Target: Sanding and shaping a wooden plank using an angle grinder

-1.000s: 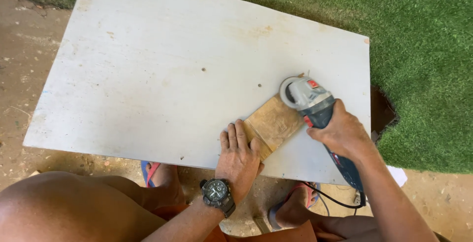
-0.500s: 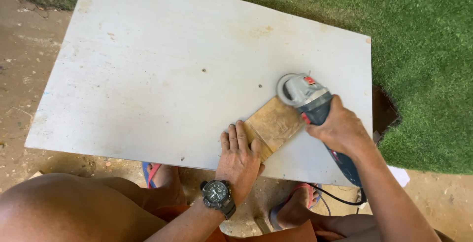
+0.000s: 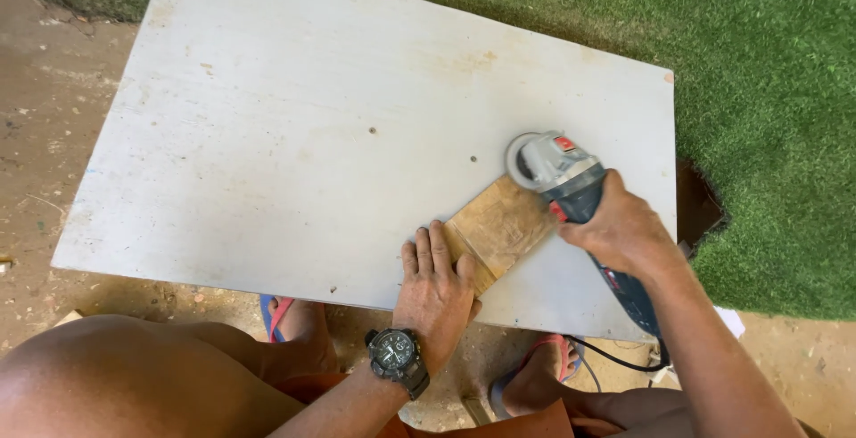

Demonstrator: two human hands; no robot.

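My left hand [image 3: 434, 291], fingers together, pressed the block [image 3: 496, 225] on the board [image 3: 294, 135]; my right hand [image 3: 621, 233] clamped the grinder [image 3: 562, 175] at the block's far edge, grinding.

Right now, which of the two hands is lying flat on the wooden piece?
The left hand, the one with the wristwatch, presses flat on the wooden piece. The right hand grips the angle grinder instead.
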